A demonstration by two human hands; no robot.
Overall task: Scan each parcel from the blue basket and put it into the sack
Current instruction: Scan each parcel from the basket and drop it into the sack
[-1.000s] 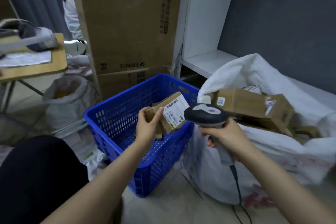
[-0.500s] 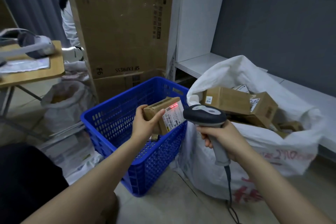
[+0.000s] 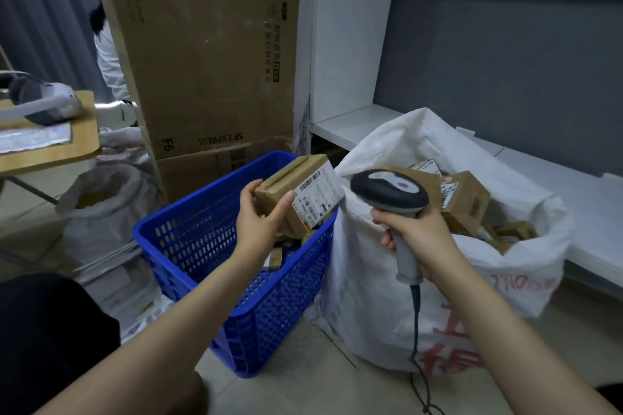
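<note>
My left hand [image 3: 261, 219] grips a small brown cardboard parcel [image 3: 298, 190] with a white barcode label, held above the right rim of the blue basket [image 3: 269, 310]. My right hand [image 3: 413, 232] holds a black and grey corded scanner [image 3: 387, 194] by its handle, its head just right of the parcel's label. A few small parcels [image 3: 279, 249] lie in the bottom of the basket. The open white sack [image 3: 377, 296] stands to the right, with several brown parcels [image 3: 462, 194] inside it.
Large stacked cardboard boxes [image 3: 209, 54] stand behind the basket. A white shelf unit [image 3: 350, 125] runs along the right wall. At left are a wooden table [image 3: 50, 152] with a headset on it, a second white sack [image 3: 101, 212] and a person in white behind the boxes.
The red scan light seen on the label half a second ago is gone. My left hand has lifted the parcel a little up and right, toward the sack. The scanner stays close beside it.
</note>
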